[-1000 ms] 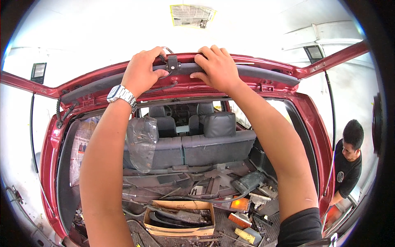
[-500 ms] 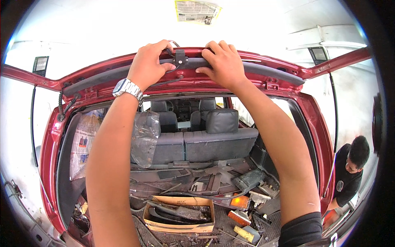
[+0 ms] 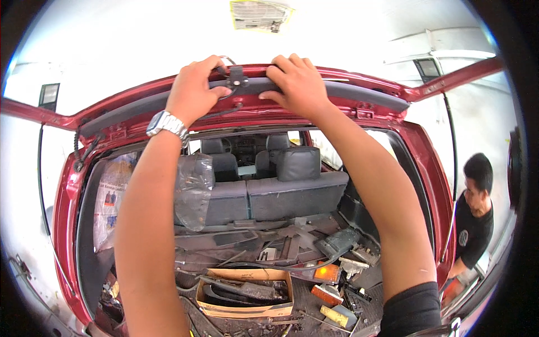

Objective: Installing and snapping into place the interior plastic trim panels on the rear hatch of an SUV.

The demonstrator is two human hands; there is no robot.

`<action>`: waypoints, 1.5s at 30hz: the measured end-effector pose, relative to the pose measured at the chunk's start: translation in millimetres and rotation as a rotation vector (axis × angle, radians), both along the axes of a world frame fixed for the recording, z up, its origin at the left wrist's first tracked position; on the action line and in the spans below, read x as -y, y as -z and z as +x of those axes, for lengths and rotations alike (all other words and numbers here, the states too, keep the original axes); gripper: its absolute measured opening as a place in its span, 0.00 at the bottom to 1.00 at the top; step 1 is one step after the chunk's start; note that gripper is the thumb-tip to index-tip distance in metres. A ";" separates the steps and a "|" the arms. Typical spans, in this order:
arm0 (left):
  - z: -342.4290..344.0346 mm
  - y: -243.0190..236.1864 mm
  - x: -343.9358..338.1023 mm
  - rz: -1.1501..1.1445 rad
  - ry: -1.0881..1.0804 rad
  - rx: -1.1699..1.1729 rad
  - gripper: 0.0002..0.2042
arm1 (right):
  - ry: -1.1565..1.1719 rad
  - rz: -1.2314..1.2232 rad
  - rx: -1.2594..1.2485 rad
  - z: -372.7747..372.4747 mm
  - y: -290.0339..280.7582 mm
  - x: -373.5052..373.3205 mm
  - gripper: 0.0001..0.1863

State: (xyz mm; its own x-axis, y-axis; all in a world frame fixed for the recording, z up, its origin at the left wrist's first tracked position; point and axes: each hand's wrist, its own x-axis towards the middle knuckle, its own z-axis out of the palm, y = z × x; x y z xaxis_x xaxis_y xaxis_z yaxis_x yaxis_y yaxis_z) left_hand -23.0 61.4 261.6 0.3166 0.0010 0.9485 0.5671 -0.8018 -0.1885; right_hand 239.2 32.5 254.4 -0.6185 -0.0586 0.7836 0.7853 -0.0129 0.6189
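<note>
Both my arms reach up to the top edge of a red car's rear opening (image 3: 359, 109). A dark grey rubber seal strip (image 3: 348, 92) runs along that edge. My left hand (image 3: 193, 90), with a metal wristwatch (image 3: 165, 123) on the wrist, grips the strip beside a small black clip (image 3: 237, 76). My right hand (image 3: 297, 84) presses on the strip just right of the clip, fingers curled over it.
Below, the cargo area holds a cardboard box (image 3: 247, 292) of parts, orange lamp pieces (image 3: 327, 273) and loose trim. Grey rear seats (image 3: 281, 191) stand behind, one headrest wrapped in plastic (image 3: 193, 188). Another person in a black shirt (image 3: 474, 224) stands at the right.
Both hands have stayed on the seal strip, closing a little toward the clip. The view has tilted slightly, so the person at the right shows more.
</note>
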 end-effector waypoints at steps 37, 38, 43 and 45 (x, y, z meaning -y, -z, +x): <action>-1.9 2.9 -4.7 -0.048 -0.035 0.055 0.21 | -0.033 0.179 -0.117 116.4 27.2 28.1 0.27; -1.6 3.7 -6.5 0.002 -0.032 0.059 0.21 | -0.029 0.181 -0.122 120.4 28.3 26.4 0.27; -6.4 2.1 -2.2 -0.142 -0.032 0.059 0.20 | -0.020 0.273 -0.244 163.9 38.8 33.2 0.30; -5.5 2.5 -5.2 -0.077 -0.047 0.044 0.19 | 0.030 0.239 -0.310 195.1 45.1 42.9 0.30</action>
